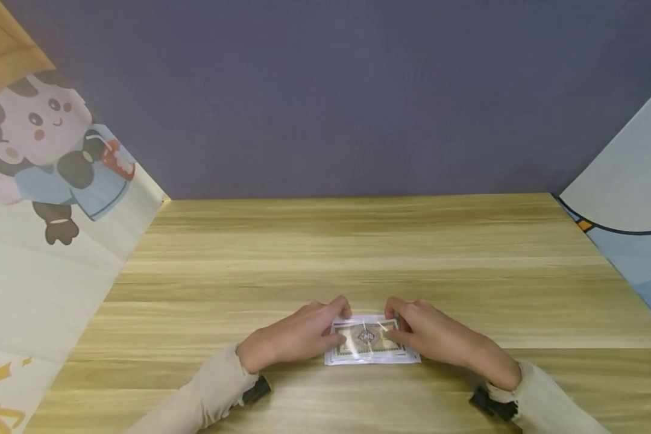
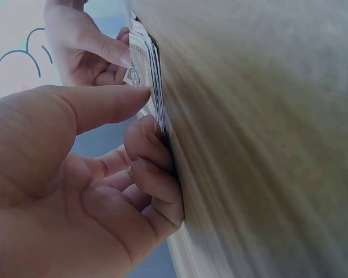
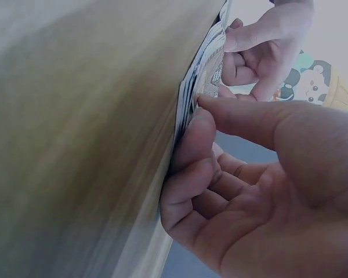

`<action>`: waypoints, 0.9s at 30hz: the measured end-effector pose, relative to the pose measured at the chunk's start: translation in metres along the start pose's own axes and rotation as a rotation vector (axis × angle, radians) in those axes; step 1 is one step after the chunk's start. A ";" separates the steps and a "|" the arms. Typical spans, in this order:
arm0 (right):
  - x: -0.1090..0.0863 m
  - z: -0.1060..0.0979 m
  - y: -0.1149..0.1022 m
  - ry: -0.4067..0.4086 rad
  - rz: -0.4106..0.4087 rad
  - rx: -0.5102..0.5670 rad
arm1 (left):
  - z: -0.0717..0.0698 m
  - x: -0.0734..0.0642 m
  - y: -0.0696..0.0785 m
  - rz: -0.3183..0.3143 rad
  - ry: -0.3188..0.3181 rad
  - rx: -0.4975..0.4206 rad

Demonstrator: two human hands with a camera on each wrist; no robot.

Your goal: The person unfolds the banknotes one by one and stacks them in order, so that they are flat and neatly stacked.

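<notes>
A thin stack of banknotes in clear sleeves (image 1: 366,346) lies near the front of the table, the top note brown with a dark diamond-shaped emblem. At its left end, my left hand (image 1: 304,334) pinches the stack, thumb on the top note and curled fingers at the edge. My right hand (image 1: 439,334) grips the right end the same way. In the left wrist view, the layered edges of the stack (image 2: 153,75) show beyond the thumb. The right wrist view shows the sleeve edges (image 3: 188,95) slightly fanned between thumb and fingers.
The wood-grain table (image 1: 358,253) reaches back to a dark grey-blue panel (image 1: 358,102). A cartoon-printed sheet (image 1: 49,181) borders the left side, and another printed sheet (image 1: 629,163) borders the right. Dark wrist straps (image 1: 256,390) show under both light sleeves.
</notes>
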State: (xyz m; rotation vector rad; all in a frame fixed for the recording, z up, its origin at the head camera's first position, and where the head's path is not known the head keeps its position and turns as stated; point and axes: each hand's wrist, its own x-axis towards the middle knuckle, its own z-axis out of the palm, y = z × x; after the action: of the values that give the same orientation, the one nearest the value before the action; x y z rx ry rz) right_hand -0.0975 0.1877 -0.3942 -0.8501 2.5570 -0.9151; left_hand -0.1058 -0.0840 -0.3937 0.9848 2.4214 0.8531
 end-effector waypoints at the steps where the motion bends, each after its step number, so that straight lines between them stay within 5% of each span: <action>1: 0.000 0.000 0.000 -0.002 -0.001 0.004 | 0.000 0.000 0.000 0.004 -0.001 0.003; 19: 0.006 0.001 -0.002 -0.038 -0.024 -0.013 | -0.002 0.008 -0.010 0.059 -0.008 -0.025; 27: 0.004 0.008 -0.011 -0.116 -0.147 -0.134 | -0.005 0.010 -0.009 0.036 -0.022 -0.012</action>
State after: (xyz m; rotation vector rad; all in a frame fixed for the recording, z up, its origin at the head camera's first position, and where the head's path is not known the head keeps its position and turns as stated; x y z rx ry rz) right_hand -0.0924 0.1740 -0.3932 -1.1089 2.5041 -0.7164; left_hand -0.1201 -0.0837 -0.3970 1.0305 2.3846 0.8631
